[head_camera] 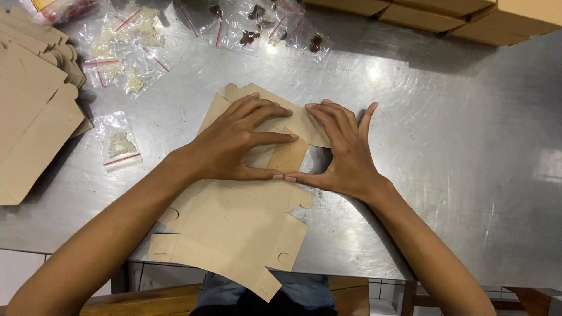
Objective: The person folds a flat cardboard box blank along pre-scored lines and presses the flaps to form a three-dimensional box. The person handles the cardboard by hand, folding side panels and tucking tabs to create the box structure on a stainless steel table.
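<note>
Head view: left hand (243,143) and right hand (342,149) lay flat, fingers spread, gripping nothing, pressing a flap of the flat cardboard box blank (234,228) at counter (445,146) centre, with sachets (120,146) at ten o'clock; folding barely begun, box unformed.

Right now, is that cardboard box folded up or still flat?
Mostly flat. The box blank lies spread on the table; both hands press down one flap.

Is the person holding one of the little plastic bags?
No, both the left hand and the right hand press flat on the brown cardboard sheet, while the plastic bags lie apart on the metal table.
</note>
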